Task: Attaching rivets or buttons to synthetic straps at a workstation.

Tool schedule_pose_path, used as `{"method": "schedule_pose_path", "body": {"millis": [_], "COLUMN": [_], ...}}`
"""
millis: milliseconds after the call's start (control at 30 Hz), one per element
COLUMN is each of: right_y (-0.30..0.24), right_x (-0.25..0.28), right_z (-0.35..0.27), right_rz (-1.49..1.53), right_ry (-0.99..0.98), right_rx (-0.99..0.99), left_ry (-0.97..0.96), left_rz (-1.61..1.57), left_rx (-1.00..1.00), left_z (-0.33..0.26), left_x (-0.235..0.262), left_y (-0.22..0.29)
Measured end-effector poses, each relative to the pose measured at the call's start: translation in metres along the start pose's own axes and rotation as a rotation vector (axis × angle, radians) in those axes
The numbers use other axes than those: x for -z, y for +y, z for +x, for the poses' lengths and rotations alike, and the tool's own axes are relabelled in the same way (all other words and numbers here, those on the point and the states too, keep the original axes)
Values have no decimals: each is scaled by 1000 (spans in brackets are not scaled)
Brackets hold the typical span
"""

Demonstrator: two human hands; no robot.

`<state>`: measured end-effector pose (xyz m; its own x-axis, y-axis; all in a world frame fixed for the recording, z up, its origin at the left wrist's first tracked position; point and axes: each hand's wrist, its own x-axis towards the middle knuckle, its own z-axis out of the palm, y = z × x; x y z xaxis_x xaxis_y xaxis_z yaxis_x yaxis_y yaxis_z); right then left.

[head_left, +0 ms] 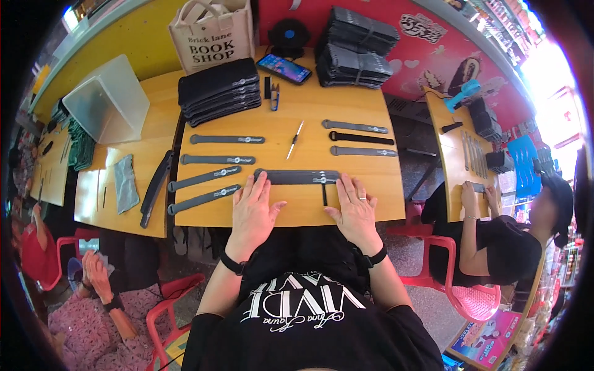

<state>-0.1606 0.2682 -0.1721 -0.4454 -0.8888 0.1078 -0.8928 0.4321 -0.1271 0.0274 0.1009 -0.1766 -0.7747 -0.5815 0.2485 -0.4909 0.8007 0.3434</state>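
A small layered pile of dark grey straps point(291, 178) lies crosswise near the table's front edge, white print at its right part. My left hand point(255, 207) rests flat at the pile's left end, fingertips on it and thumb spread. On the right end press the outstretched fingers of my right hand point(356, 207), which wears a ring. A narrow black strip point(325, 195) sticks out toward me from under the pile, left of my right thumb. Several loose grey straps point(216, 159) lie fanned on the left. Three more, the middle one black point(361, 137), lie on the right.
Behind stand a strap stack point(219, 93), a phone point(284, 68), thread snips point(275, 98), tied bundles point(356, 49), a small fan point(288, 34) and a cloth bag point(213, 37). A white pen-like tool point(295, 139) lies mid-table. People sit at tables on both sides.
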Motion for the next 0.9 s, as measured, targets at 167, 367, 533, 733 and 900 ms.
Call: {"method": "schedule_pose_path", "body": {"millis": [167, 367, 533, 733, 900], "right_y": [40, 64, 75, 77, 61], "right_x": [29, 26, 0, 9, 25], "right_z": [26, 91, 87, 51, 21], "right_rz": [84, 91, 75, 187, 287], "right_ry": [-41, 114, 68, 91, 81], "right_rx": [-53, 100, 156, 47, 99], "left_ry": [11, 153, 136, 115, 115], "left_rz": [-19, -144, -270, -351, -566], "left_rx": [-45, -78, -92, -141, -179], "left_z": [-4, -11, -21, -24, -17], "left_x": [-1, 13, 21, 15, 12], "left_y": [-7, 11, 21, 39, 67]}}
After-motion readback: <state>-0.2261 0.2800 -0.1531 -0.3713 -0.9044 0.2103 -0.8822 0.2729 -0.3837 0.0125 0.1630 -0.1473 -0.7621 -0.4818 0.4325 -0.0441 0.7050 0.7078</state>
